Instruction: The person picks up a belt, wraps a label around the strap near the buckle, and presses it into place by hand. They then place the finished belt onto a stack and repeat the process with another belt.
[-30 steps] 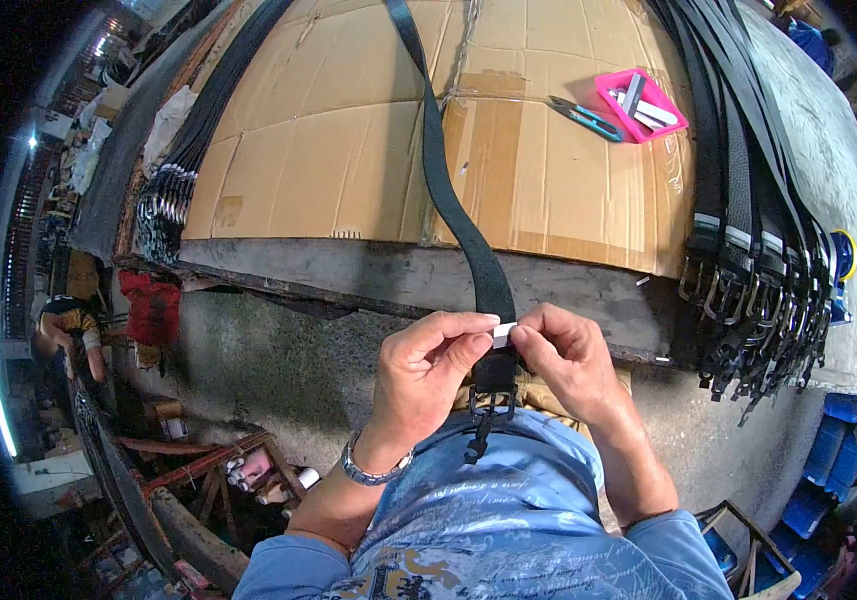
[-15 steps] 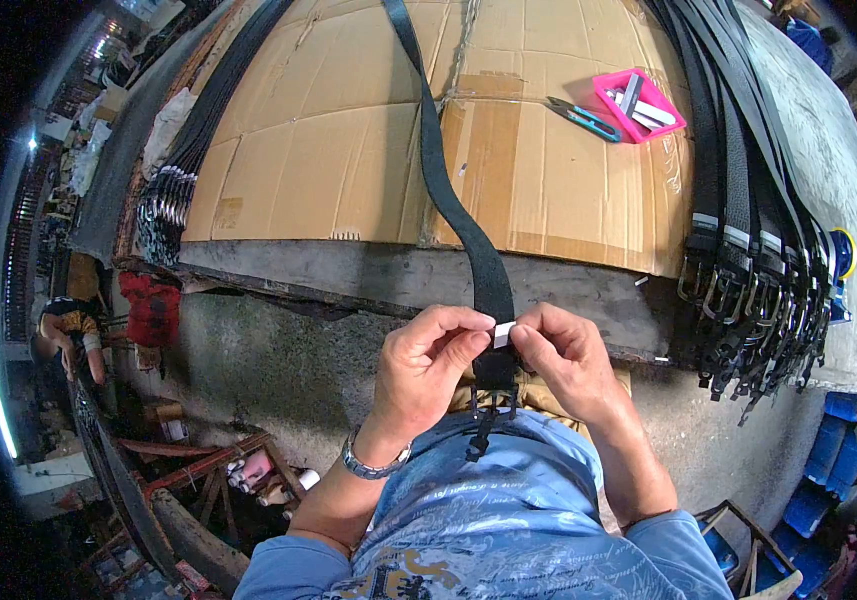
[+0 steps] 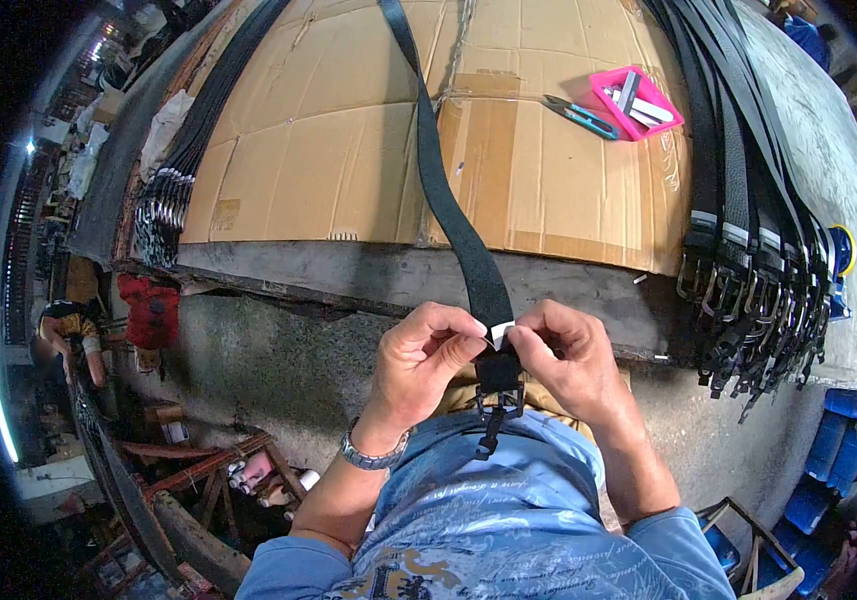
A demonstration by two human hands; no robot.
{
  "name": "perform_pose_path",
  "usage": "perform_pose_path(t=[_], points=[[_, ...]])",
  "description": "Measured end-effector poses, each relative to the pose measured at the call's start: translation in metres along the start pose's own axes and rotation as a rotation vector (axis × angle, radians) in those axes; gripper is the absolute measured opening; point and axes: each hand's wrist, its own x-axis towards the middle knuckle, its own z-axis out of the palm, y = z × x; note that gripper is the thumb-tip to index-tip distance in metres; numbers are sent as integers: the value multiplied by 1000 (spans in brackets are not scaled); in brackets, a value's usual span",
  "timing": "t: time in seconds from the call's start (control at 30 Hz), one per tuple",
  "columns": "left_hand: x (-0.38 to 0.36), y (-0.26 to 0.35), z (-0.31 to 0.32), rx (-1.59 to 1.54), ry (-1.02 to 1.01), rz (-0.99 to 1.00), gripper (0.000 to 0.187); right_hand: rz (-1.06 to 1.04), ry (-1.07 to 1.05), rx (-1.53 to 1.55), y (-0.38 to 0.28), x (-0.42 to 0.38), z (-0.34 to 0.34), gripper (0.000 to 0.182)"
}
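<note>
A long black belt (image 3: 448,220) runs down from the cardboard toward my body, its buckle end (image 3: 500,400) hanging before my shirt. Across the belt, just above the buckle, lies a small white strip (image 3: 501,334). My right hand (image 3: 570,360) is closed, thumb and forefinger pinching the right part of this strip. At the strip's left end, my left hand (image 3: 428,360) is closed in a pinch too; its fingertips partly hide what they grip. A pink tray (image 3: 676,118) holding white and grey strips sits on the cardboard beside blue-handled thread snips (image 3: 588,120).
Cardboard (image 3: 318,150) covers the worktable. Buckled belts (image 3: 748,210) hang over its right side, and another bundle (image 3: 213,120) lies along the left. Blue bins (image 3: 823,450) stand low at right. Another person (image 3: 73,330) is at far left, near a reddish frame (image 3: 208,465).
The white strip has tilted and its right end lies further under my right fingers. My left fingertips have shifted slightly left and down. The buckle end has swung a little right.
</note>
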Motion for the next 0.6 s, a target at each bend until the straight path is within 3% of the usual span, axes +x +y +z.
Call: perform_pose_path(t=[0.27,0.37,0.43,0.6], points=[[2,2,0,-30,-14,-35,6,-64,60,-122,2,0,1,19],[3,1,0,76,-40,-24,18,-133,89,-238,-1,0,1,19],[6,7,7,-78,9,-50,30,-174,105,-272,-3,-1,1,19],[4,15,7,-44,13,-147,41,-200,86,-305,-6,-2,-2,17]])
